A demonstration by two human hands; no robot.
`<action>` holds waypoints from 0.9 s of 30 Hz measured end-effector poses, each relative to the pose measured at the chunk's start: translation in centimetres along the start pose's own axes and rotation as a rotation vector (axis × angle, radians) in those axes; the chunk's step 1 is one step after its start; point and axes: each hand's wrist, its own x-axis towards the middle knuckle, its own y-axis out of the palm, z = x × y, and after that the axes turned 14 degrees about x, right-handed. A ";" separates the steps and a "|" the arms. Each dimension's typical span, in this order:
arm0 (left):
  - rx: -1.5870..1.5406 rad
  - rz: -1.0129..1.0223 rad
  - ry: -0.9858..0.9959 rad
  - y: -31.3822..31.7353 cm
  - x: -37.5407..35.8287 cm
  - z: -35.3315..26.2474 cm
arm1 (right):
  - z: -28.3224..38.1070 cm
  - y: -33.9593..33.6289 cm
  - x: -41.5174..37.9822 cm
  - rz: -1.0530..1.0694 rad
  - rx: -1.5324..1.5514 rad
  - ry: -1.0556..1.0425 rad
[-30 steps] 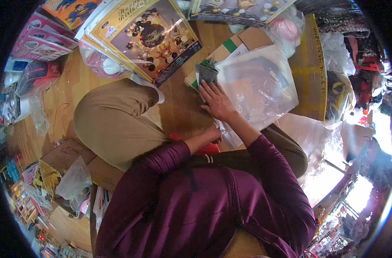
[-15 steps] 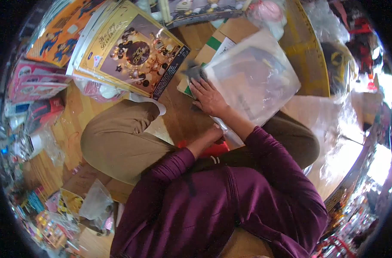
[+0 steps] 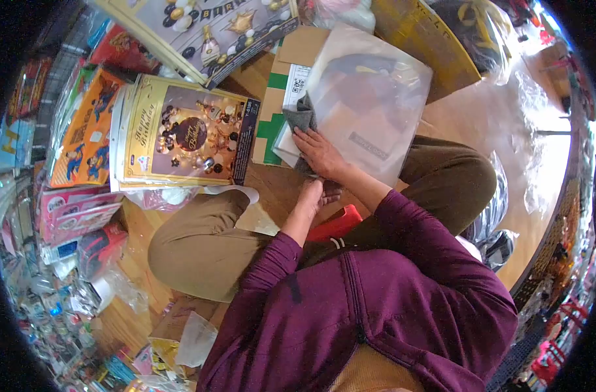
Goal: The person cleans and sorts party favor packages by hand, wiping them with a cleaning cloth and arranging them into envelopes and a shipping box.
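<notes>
My right hand [image 3: 322, 155] lies over a grey cloth [image 3: 302, 121], its fingers pressing the cloth onto the left edge of a flat package in clear plastic [image 3: 370, 98]. The package rests at a tilt against my leg, and a pale blurred picture shows through its wrapper. Just below, my left hand [image 3: 316, 195] has curled fingers at the package's lower corner; the grip is partly covered by my right wrist. Under the package is a cardboard box [image 3: 269, 121] with green tape and a white label. A red object [image 3: 336, 223] sits between my legs.
To the left stand birthday balloon sets [image 3: 187, 134] in a stack, with another set [image 3: 213, 32] behind. Orange packs [image 3: 85, 137] and pink packs [image 3: 76, 215] are farther left. A yellow-taped carton [image 3: 429, 49] is at the back right. Another open box [image 3: 174, 333] lies lower left.
The view has shifted, so the balloon sets appear lower and farther left. My right hand and the cloth remain at the package's left edge. More of my left hand's fingers show.
</notes>
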 end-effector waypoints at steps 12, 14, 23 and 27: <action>0.006 -0.803 0.295 -4.4 -4.4 -1.8 | 3.6 2.9 -1.2 0.139 0.031 -0.142; 0.119 -1.016 0.291 -4.5 -5.2 -2.0 | 3.4 2.7 -0.3 0.103 -0.070 -0.200; 0.058 -1.068 0.259 -5.8 -7.6 -1.5 | -14.1 -11.3 3.3 -0.427 -0.627 0.467; -0.246 -0.941 0.396 -4.8 -7.0 -2.0 | -15.5 -5.6 4.9 -0.455 -0.415 0.566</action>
